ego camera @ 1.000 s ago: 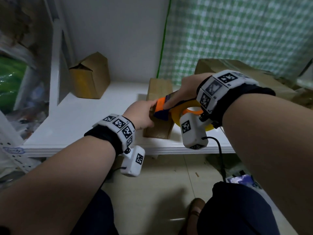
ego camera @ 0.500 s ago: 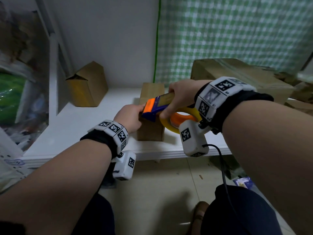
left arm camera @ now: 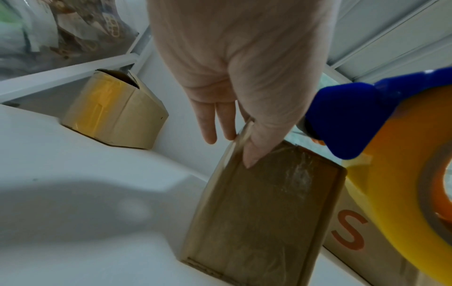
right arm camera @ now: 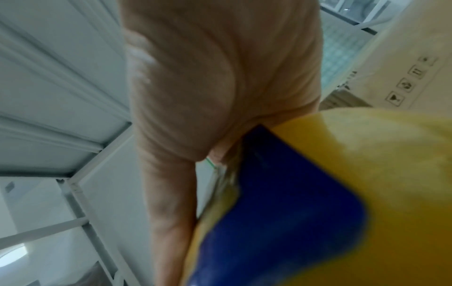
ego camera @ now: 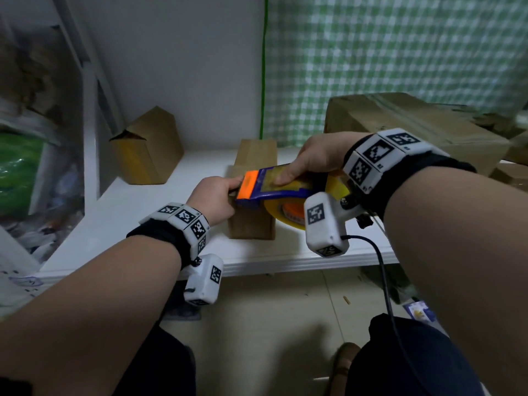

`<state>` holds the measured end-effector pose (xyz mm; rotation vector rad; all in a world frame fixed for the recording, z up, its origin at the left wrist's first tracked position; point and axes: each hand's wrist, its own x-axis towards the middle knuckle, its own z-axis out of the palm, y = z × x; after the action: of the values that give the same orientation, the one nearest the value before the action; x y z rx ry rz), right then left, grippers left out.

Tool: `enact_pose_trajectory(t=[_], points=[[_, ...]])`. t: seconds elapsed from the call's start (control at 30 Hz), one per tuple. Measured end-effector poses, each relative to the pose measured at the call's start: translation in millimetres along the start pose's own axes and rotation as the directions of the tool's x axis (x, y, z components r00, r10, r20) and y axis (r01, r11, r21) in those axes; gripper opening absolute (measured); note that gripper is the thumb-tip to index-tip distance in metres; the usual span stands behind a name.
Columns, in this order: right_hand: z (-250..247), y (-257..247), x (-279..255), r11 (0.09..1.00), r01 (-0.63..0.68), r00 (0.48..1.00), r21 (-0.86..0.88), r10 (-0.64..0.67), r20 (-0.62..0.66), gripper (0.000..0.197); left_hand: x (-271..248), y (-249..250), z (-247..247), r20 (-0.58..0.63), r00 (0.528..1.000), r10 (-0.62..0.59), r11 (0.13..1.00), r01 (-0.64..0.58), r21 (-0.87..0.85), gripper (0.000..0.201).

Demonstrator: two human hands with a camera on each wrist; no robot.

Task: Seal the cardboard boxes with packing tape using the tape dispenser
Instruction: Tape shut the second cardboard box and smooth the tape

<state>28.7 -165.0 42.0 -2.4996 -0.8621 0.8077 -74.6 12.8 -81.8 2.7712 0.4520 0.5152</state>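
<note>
The small cardboard box (ego camera: 253,195) stands closed on the white shelf (ego camera: 143,221), its contents not visible. The left hand (ego camera: 213,200) holds its near top edge, thumb on the near face and fingers over the top. The right hand (ego camera: 311,161) grips the tape dispenser (ego camera: 274,185) above that box, thumb pressed on the blue plate; the yellow tape roll (left arm camera: 401,185) hangs just right of the box. Compared with a second ago, the dispenser sits flatter and further left over the box's near end. Behind-left of the box an open-flapped box (ego camera: 147,148) stands; behind-right is a large carton (ego camera: 400,124). Whether tape already touches the box is hard to tell; the right-wrist view is blurred.
</note>
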Motion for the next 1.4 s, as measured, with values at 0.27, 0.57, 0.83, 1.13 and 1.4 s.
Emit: enact_pose_trajectory(t=[0.27,0.57,0.83,1.13,1.4], points=[[1.1,0.9,-0.6,0.984,-0.040,0.999,-0.175,0.040,-0.006,0.058,-0.5,-1.6,-2.8,0.031,0.999,0.012,0.999,-0.011,-0.031,0.058],[-7.7,11.2,10.0,0.941,0.009,0.994,0.339,-0.044,0.098,0.036,4.2,-3.8,-7.2,0.060,0.996,-0.072,0.997,0.072,-0.004,0.050],[-19.7,22.6,4.1,0.927,0.012,0.992,0.375,-0.057,0.109,0.028,4.4,3.2,-6.9,0.072,0.991,-0.116,0.993,0.117,0.001,0.058],[-30.9,47.7,8.2,0.975,-0.057,0.998,0.215,0.052,0.027,0.029,6.0,4.7,-5.7,0.085,0.986,-0.145,0.989,0.144,0.011,0.061],[-22.6,56.0,14.5,0.968,-0.056,0.998,0.247,0.055,0.012,0.030,6.5,-0.5,-3.9,0.071,0.991,-0.115,0.992,0.110,0.059,0.063]])
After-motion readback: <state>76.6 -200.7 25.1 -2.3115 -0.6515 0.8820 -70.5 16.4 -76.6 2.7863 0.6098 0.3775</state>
